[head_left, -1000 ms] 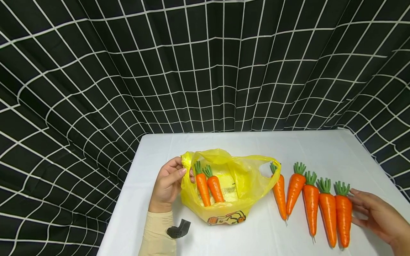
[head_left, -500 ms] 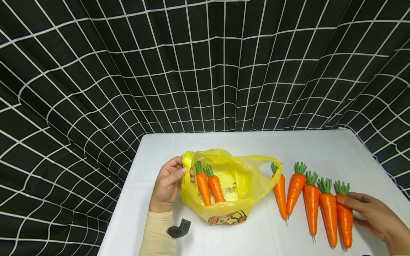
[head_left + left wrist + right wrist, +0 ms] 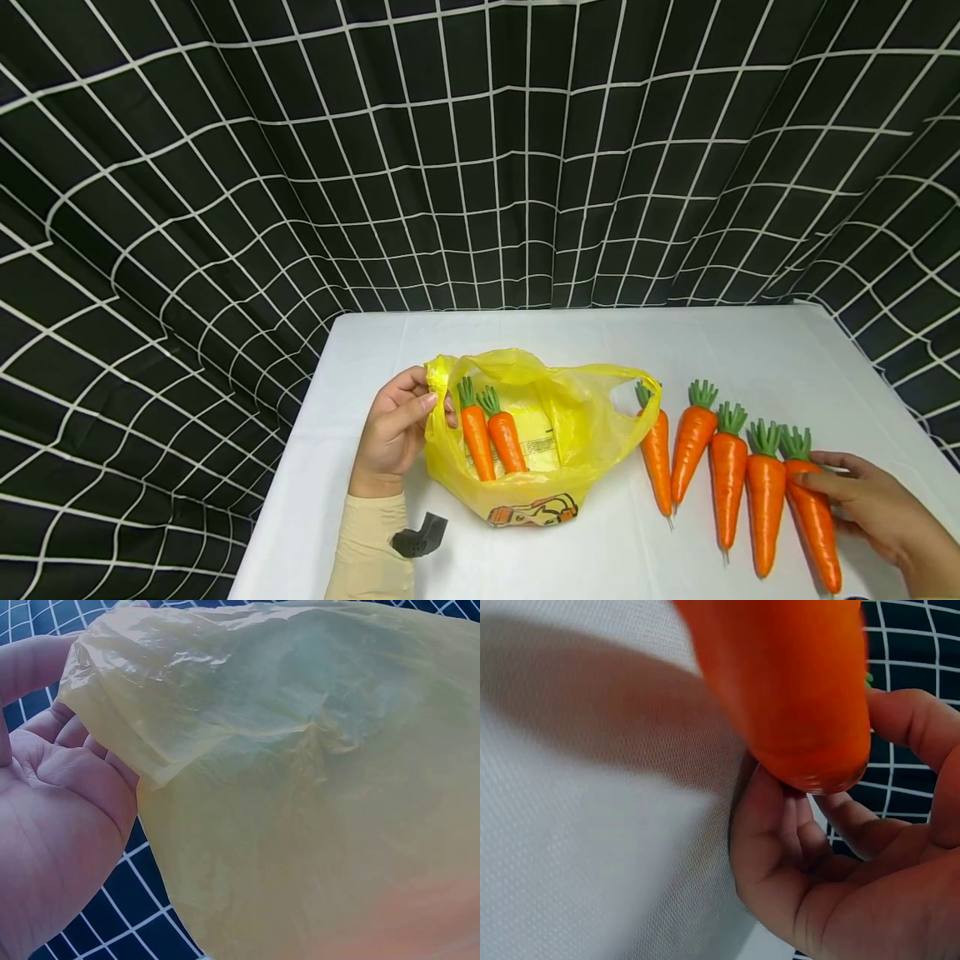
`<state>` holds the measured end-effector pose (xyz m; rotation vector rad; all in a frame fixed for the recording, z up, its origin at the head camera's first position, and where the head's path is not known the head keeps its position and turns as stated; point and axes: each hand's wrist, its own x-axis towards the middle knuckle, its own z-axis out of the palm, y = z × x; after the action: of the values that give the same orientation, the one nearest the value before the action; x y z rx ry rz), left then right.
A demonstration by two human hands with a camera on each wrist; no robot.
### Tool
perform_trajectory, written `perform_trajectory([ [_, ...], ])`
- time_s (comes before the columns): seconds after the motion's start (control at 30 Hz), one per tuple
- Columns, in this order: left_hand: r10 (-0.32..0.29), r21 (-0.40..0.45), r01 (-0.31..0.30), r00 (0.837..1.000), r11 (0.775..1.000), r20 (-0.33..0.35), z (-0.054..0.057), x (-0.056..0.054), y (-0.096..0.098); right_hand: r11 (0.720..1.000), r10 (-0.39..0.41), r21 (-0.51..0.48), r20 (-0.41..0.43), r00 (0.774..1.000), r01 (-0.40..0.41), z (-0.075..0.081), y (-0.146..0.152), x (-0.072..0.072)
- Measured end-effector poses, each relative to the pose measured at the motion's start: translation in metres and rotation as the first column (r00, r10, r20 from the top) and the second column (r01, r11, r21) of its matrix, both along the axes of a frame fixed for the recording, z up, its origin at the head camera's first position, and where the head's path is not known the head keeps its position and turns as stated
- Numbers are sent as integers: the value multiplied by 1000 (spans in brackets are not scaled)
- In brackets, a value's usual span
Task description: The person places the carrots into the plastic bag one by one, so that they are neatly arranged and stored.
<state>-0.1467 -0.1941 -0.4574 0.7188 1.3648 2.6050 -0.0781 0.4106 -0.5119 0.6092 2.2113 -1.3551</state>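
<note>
My left hand (image 3: pixel 393 433) pinches the left handle of a yellow plastic bag (image 3: pixel 517 500) between thumb and fingers. The bag's mouth gapes, and two orange carrots with green tops, a left one (image 3: pixel 477 437) and a right one (image 3: pixel 507 442), lie inside. At the far right of the row, my right hand (image 3: pixel 877 508) grips the upper part of a carrot (image 3: pixel 817 533), thumb on top. In the right wrist view that carrot (image 3: pixel 787 690) sits between thumb and fingers, close above the cloth. The left wrist view is mostly filled by the bag (image 3: pixel 262 787).
Several more carrots (image 3: pixel 727 492) lie side by side on the white tablecloth (image 3: pixel 585 558), right of the bag. The bag's right handle loop overlaps the top of the leftmost carrot (image 3: pixel 656 467). Black cloth with a white grid (image 3: pixel 517 167) hangs behind and at both sides.
My right hand has closed on the rightmost carrot, whose tip has swung to the right, away from its neighbour. The neighbouring carrot has shifted slightly left. My left hand and the bag stay put.
</note>
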Motion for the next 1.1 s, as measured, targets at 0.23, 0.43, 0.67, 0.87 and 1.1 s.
perform_trajectory([
  [0.23, -13, 6, 13, 1000, 1000, -5, 0, -1, 0, 999, 2, -46, -4, 1000, -3, 2, 0, 4],
  [0.43, -6, -2, 6, 1000, 1000, -2, 0, -1, 1, 992, -44, -115, -1, 999, 44, 2, 2, 7],
  [0.67, -16, 2, 16, 1000, 1000, -2, -1, 0, 0, 955, -139, -262, 29, 990, 142, 1, 7, 7],
  [0.87, -32, 9, 32, 999, 999, -11, -1, -1, 0, 893, -213, -395, 50, 976, 215, 2, 12, 6],
  [1.1, -38, 14, 39, 999, 999, -16, -1, -1, 0, 820, -240, -527, 37, 970, 223, 4, 16, 9],
])
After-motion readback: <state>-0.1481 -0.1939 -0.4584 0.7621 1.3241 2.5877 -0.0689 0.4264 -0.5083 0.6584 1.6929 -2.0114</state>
